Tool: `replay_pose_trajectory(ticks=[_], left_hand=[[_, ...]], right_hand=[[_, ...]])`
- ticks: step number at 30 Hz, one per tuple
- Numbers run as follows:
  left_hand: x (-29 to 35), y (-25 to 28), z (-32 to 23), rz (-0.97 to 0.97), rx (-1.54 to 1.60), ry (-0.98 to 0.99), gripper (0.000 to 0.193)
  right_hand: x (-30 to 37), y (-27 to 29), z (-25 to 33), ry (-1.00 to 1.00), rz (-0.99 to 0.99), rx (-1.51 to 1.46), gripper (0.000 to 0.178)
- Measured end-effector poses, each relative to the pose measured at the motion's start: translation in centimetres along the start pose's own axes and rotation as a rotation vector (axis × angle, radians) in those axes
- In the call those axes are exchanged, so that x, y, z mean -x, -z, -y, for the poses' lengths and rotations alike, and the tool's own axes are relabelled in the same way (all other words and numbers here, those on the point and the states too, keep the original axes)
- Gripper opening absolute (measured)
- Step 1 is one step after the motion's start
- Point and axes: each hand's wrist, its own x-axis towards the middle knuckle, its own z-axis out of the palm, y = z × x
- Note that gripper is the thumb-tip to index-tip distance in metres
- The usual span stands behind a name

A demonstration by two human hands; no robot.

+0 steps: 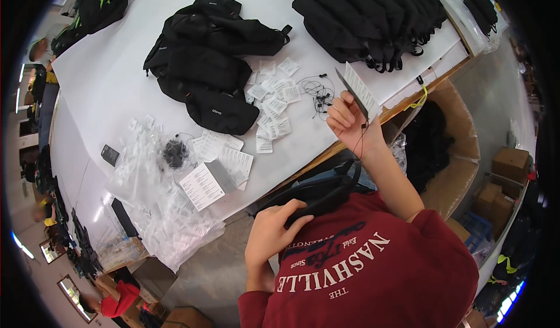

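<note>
My right hand (350, 124), raised over the table's front edge, is closed on hang tags (360, 91), one dark and one white with print. A thin black string dangles from them near the wrist. Low in front of my body, my left hand (277, 226) is closed on a black bag (324, 194), its thumb and fingers on the fabric. A black strap loops up from that bag. On the white table (297, 135) lie small white packets (274, 103) and a tangle of black strings (321, 94). A stack of printed cards (204, 187) stands by the near edge.
Black bags lie in a heap (204, 59) at the table's middle and in an overlapping row (373, 16) at far right. Crumpled clear plastic (157, 194) covers the near left. A cardboard box (461, 129) holding black items stands right of the table. Another person (119, 296) is at lower left.
</note>
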Motion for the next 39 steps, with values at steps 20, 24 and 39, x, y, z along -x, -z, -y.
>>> replay_pose_trajectory(ticks=[20, 24, 39], left_hand=[[-1.6, 0.7, -0.1, -0.031, -0.066, -0.122, 0.019], [-2.8, 1.1, -0.6, -0.088, -0.144, -0.222, 0.019], [-3.7, -0.6, 1.3, -0.188, -0.257, -0.444, 0.02]], right_hand=[[-0.8, -3.0, 0.4, 0.192, -0.638, 0.726, 0.034], [0.3, -4.7, 0.7, 0.121, -0.332, 1.23, 0.036], [1.8, -4.1, -1.3, -0.434, 0.572, 2.303, 0.053]])
